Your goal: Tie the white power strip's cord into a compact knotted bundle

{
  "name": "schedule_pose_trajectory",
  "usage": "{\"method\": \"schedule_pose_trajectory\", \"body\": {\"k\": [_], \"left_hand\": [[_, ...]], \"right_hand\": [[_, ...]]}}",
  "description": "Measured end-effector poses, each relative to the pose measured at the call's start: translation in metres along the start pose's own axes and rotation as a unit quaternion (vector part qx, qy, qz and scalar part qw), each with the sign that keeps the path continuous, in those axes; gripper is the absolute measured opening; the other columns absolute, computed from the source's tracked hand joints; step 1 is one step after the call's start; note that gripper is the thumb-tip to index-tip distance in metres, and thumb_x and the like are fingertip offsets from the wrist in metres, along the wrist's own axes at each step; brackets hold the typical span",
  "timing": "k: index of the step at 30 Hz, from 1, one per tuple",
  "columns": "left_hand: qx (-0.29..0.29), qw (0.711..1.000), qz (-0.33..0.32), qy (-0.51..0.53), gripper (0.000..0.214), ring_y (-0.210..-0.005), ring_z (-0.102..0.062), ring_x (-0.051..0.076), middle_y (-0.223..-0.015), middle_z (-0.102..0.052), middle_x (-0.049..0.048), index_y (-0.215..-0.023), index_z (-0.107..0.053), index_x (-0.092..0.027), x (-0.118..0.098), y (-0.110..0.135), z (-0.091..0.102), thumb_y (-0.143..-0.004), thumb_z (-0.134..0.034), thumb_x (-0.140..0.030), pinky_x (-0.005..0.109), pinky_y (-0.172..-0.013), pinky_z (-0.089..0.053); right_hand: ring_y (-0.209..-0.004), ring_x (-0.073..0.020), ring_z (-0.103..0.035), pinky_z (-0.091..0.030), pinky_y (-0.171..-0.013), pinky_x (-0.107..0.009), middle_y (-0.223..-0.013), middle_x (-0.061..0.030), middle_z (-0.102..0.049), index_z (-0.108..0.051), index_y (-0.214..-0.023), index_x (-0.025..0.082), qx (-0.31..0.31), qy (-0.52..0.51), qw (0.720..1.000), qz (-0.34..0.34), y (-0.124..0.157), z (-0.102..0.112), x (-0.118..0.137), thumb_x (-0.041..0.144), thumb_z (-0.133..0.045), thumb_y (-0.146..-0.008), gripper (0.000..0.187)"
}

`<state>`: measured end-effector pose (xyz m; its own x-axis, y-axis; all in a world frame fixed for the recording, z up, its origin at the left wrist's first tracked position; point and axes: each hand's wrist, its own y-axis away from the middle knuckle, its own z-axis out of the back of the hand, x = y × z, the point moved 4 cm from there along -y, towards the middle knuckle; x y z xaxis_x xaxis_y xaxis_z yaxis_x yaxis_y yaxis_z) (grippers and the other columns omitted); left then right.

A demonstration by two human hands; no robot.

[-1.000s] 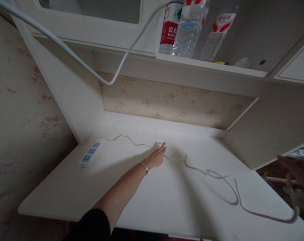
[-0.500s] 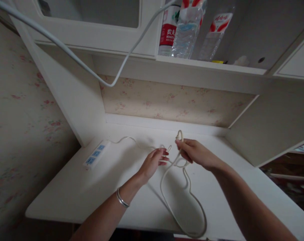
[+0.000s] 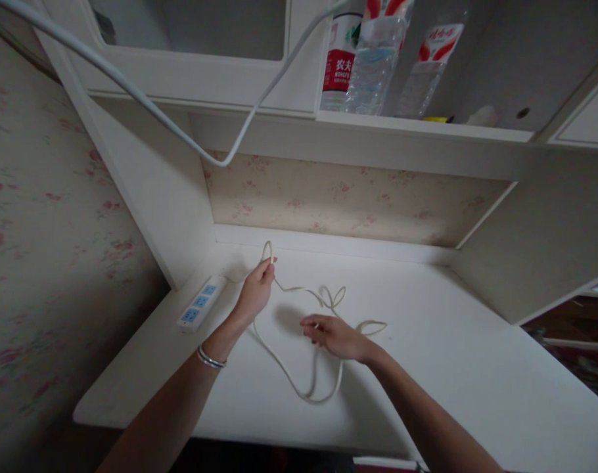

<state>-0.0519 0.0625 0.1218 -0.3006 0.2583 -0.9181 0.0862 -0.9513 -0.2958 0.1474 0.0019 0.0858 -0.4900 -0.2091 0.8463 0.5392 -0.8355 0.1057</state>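
A white power strip (image 3: 199,303) with blue sockets lies at the left of a white desk (image 3: 427,368), near the side panel. Its thin white cord (image 3: 299,387) runs in loose loops across the desk. My left hand (image 3: 256,290), with a silver bracelet at the wrist, is closed on a folded bend of the cord close to the strip, lifted a little above the surface. My right hand (image 3: 334,336) rests low on the desk, fingers pinched on the cord among the loops.
A shelf above holds plastic water bottles (image 3: 375,56) and a red-labelled one (image 3: 339,66). A thick white cable (image 3: 181,135) hangs across the upper left. Flowered wallpaper (image 3: 43,230) covers the left wall. A white side panel (image 3: 540,243) bounds the desk on the right.
My left hand has moved left toward the power strip, lifting a bend of the cord. My right hand dropped from a raised grip to the desk, and the big loop shrank.
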Motion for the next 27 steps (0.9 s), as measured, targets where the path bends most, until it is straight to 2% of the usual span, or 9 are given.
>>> {"method": "schedule_pose_trajectory", "body": {"k": [3, 6, 8, 11, 14, 18, 20, 23, 27], "left_hand": [[-0.001, 0.993, -0.025, -0.117, 0.046, -0.075, -0.058, 0.016, -0.085, -0.065, 0.0057, -0.121, -0.057, -0.013, 0.022, -0.027, 0.02, -0.094, -0.033, -0.041, 0.025, -0.067, -0.044], [0.011, 0.962, -0.002, -0.274, 0.044, -0.083, -0.06, 0.015, -0.095, -0.067, 0.0056, -0.121, -0.055, -0.016, 0.053, -0.048, 0.033, -0.096, -0.024, -0.034, 0.023, -0.073, -0.045], [0.012, 0.949, 0.015, -0.314, 0.041, -0.083, -0.061, 0.016, -0.093, -0.068, 0.0064, -0.112, -0.059, -0.016, 0.071, -0.057, 0.041, -0.096, -0.025, -0.032, 0.024, -0.074, -0.045], [-0.001, 0.933, 0.042, -0.358, 0.037, -0.089, -0.061, 0.02, -0.095, -0.067, 0.01, -0.104, -0.06, -0.014, 0.091, -0.062, 0.051, -0.095, -0.027, -0.027, 0.027, -0.079, -0.044], [-0.021, 0.915, 0.066, -0.398, 0.037, -0.102, -0.06, 0.024, -0.109, -0.063, 0.0169, -0.114, -0.055, -0.01, 0.107, -0.058, 0.055, -0.094, -0.025, -0.021, 0.031, -0.085, -0.044], [-0.016, 0.897, 0.084, -0.433, 0.048, -0.107, -0.059, 0.027, -0.118, -0.058, 0.0219, -0.136, -0.036, -0.005, 0.125, -0.043, 0.048, -0.089, -0.031, -0.012, 0.033, -0.087, -0.045], [0.015, 0.882, 0.086, -0.463, 0.057, -0.107, -0.06, 0.027, -0.118, -0.059, 0.0223, -0.141, -0.028, -0.004, 0.134, -0.036, 0.044, -0.084, -0.036, -0.008, 0.033, -0.087, -0.046], [0.06, 0.846, 0.076, -0.524, 0.061, -0.106, -0.06, 0.028, -0.12, -0.057, 0.0237, -0.143, -0.024, -0.003, 0.142, -0.031, 0.04, -0.083, -0.034, -0.007, 0.034, -0.086, -0.048], [0.059, 0.821, 0.062, -0.565, 0.056, -0.099, -0.064, 0.029, -0.125, -0.054, 0.026, -0.142, -0.025, -0.004, 0.145, -0.03, 0.039, -0.087, -0.027, -0.012, 0.038, -0.083, -0.051]], "right_hand": [[-0.072, -0.0143, -0.06, -0.043, -0.065, -0.024, -0.083, -0.0043, -0.066, -0.066, -0.092, 0.017, 0.094, 0.09, 0.991, -0.013, 0.029, -0.014, -0.022, 0.04, -0.044, -0.09, 0.031], [-0.063, -0.0141, -0.061, -0.041, -0.058, -0.023, -0.072, -0.0029, -0.065, -0.065, -0.09, 0.017, 0.123, 0.132, 0.98, -0.08, 0.053, -0.016, -0.041, 0.037, -0.036, -0.093, 0.035], [-0.07, -0.0168, -0.064, -0.042, -0.063, -0.025, -0.077, -0.0049, -0.068, -0.065, -0.093, 0.018, 0.088, 0.201, 0.97, -0.109, 0.063, -0.012, -0.05, 0.034, -0.037, -0.092, 0.032], [-0.087, -0.0227, -0.065, -0.043, -0.073, -0.031, -0.093, -0.0097, -0.069, -0.064, -0.102, 0.02, 0.007, 0.311, 0.936, -0.163, 0.069, -0.004, -0.062, 0.032, -0.037, -0.092, 0.031], [-0.09, -0.0251, -0.064, -0.045, -0.073, -0.034, -0.101, -0.0125, -0.066, -0.063, -0.098, 0.019, -0.043, 0.385, 0.897, -0.214, 0.073, 0.003, -0.071, 0.032, -0.031, -0.093, 0.035], [-0.102, -0.0269, -0.059, -0.046, -0.073, -0.033, -0.117, -0.0117, -0.058, -0.062, -0.1, 0.02, -0.07, 0.422, 0.878, -0.213, 0.075, 0.016, -0.078, 0.033, -0.046, -0.084, 0.026], [-0.103, -0.0265, -0.059, -0.046, -0.077, -0.034, -0.112, -0.0111, -0.061, -0.063, -0.099, 0.02, -0.075, 0.43, 0.872, -0.22, 0.077, 0.024, -0.085, 0.033, -0.048, -0.083, 0.025], [-0.097, -0.0267, -0.062, -0.046, -0.079, -0.036, -0.096, -0.014, -0.066, -0.063, -0.098, 0.017, -0.101, 0.452, 0.842, -0.277, 0.086, 0.042, -0.102, 0.029, -0.041, -0.088, 0.028], [-0.088, -0.0299, -0.066, -0.048, -0.072, -0.04, -0.091, -0.0178, -0.068, -0.061, -0.103, 0.015, -0.127, 0.466, 0.808, -0.336, 0.103, 0.064, -0.127, 0.026, -0.032, -0.091, 0.033]]}}
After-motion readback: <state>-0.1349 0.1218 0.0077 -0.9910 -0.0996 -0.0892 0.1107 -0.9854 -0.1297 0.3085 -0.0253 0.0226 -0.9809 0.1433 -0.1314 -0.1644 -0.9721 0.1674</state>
